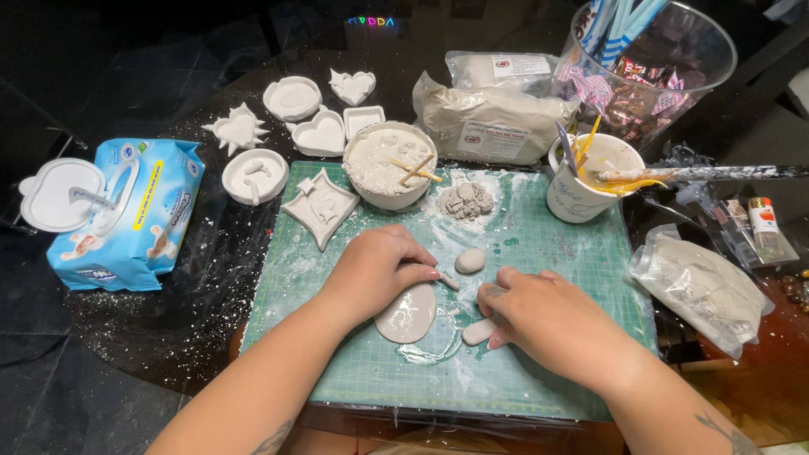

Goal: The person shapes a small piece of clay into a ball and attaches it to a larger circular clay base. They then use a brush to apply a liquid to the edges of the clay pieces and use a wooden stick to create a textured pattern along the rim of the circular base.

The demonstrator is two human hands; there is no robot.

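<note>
My left hand (377,268) rests knuckles-up on the green cutting mat (539,354), its fingers curled over the top edge of a flat oval slab of grey clay (408,315). My right hand (546,318) lies palm-down just right of the slab, its fingers over a small clay roll (477,332). An egg-shaped lump of clay (470,260) sits on the mat between and beyond the two hands. A crumbled pile of dry clay (467,200) lies farther back. What is under either palm is hidden.
A white bowl of wet plaster with wooden sticks (388,163) stands at the mat's back edge, a cup with brushes (588,177) at back right. White moulded shapes (317,135) lie at back left, a blue wipes pack (126,211) at left, powder bags (493,125) behind.
</note>
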